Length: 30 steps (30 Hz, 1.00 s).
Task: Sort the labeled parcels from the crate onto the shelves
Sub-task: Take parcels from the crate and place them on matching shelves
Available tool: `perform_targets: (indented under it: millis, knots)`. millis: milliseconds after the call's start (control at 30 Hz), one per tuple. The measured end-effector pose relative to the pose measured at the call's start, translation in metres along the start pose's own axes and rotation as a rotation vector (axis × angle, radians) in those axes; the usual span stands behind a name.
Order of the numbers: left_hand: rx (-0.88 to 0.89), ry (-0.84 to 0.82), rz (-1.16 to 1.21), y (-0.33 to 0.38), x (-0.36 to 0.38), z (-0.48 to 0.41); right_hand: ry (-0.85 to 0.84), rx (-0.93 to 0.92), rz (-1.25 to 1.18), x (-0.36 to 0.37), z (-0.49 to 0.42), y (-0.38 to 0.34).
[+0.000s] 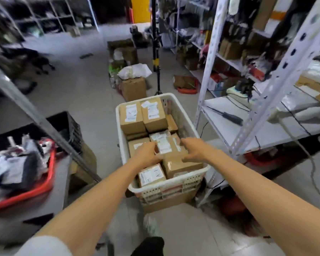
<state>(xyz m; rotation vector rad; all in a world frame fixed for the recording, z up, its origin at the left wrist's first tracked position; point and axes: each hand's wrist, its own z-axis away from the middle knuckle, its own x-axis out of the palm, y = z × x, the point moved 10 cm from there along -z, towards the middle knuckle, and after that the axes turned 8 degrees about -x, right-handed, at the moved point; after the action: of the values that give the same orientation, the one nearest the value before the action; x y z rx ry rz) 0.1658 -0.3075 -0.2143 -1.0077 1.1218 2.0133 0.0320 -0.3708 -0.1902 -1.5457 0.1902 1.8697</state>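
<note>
Two hands are at work inside the white plastic crate (183, 115), one on each side of a single labelled carton.

Location of item: the middle parcel (171, 147) lies on top of the load, about halfway along the crate, label upward. It rests over a larger plain carton (181, 165). A parcel marked A-1 (151, 174) sits nearer the person. Two labelled cartons (142, 115) stand at the far end.

Governing relation: the middle parcel lies directly between the hands. Its longer side appears to run across the crate from hand to hand, though motion blur prevents a firm reading. Neither hand is markedly nearer, as both are at its edges.

Grip state: the left hand (148, 154) has its fingers curled against the parcel's left edge and appears to hold it. The right hand (193, 150) is spread wide at the right edge, with fingers reaching over the top and the thumb low. It touches the parcel, but a closed hold is not evident.

Assessment: the lift is about to begin. The crate walls are well clear of the parcel, so a straight upward draw should be possible.

Destination: the white shelving unit (227, 130) stands just to the right of the crate, on the right hand's side. The label text is illegible, so the correct shelf cannot be determined.
</note>
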Motion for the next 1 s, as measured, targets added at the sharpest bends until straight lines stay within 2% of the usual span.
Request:
perform_targets:
  millis: [167, 400, 600, 767, 1000]
  knots:
    - [-0.144, 0.021, 0.07, -0.073, -0.006, -0.031, -0.081, -0.059, 0.051, 0.018, -0.073, -0.016]
    - [-0.186, -0.08, 0.097, -0.107, 0.01, -0.098, -0.211, -0.071, 0.078, 0.04, -0.145, -0.011]
    - [-0.196, -0.206, 0.073, -0.104, 0.041, -0.132, -0.29, -0.006, 0.015, 0.081, -0.155, 0.026]
    - [-0.237, -0.292, 0.066, -0.106, 0.082, -0.144, -0.367, -0.003, 0.058, 0.129, -0.161, 0.066]
    - [-0.35, -0.367, 0.146, -0.128, 0.147, -0.144, -0.467, -0.14, 0.183, 0.2, -0.168, 0.091]
